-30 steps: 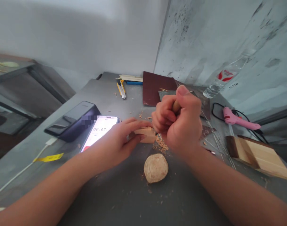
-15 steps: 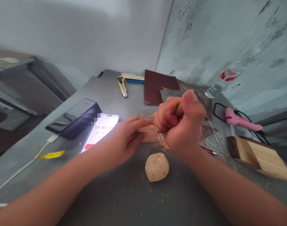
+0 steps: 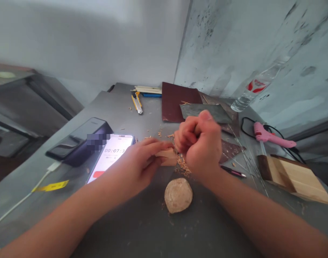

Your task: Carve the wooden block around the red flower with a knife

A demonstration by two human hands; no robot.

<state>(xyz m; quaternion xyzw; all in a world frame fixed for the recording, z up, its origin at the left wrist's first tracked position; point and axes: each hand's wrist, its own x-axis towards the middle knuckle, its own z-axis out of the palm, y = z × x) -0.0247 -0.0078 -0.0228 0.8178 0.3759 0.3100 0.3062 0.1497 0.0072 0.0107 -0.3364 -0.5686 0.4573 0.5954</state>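
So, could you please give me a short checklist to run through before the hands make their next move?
1. Wooden block steadied: ok, the left hand has its fingers and thumb on it.
2. Right hand grip: cannot tell; it is closed in a fist, and its contents are hidden.
3. Left fingertips well away from the right fist: not ok, they appear very close together.
4. Shavings cleared: not ok, a pile lies beside the block.
5. Yellow cutter out of the way: ok, it lies farther back, apart from both hands.
6. Phone free of the left arm: cannot tell; the arm hides part of it.
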